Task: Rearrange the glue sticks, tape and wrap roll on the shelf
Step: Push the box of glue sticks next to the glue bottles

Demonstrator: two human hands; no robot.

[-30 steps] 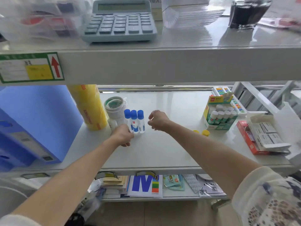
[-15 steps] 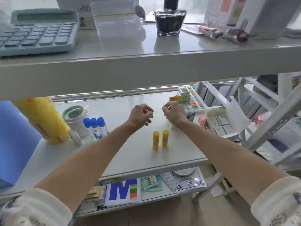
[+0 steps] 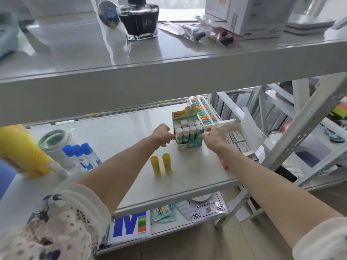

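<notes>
On the far left of the middle shelf [image 3: 120, 132] we have the yellow wrap roll [image 3: 22, 152] standing upright, with the tape rolls [image 3: 53, 142] stacked just beside it and 3 blue-capped glue sticks [image 3: 82, 156] touching one another in front of the tape. Further right, 2 yellow glue sticks [image 3: 161, 167] stand upright side by side near the front edge, well apart from the blue ones. Behind them sits the open box of white-capped glue sticks [image 3: 188, 136], and this is what we judge to be the step in hand. Our left hand [image 3: 162, 134] has its fingers curled against the box's left wall, and our right hand [image 3: 214, 136] touches its right wall; whether either truly grips it we cannot tell. To move it well, we should press both walls evenly, keep the box level so the sticks stay seated, and slide rather than lift. The 2 yellow sticks stand in the path toward us and would topple easily. Just right of the box lies a white carton [image 3: 238, 139] of small packets.
</notes>
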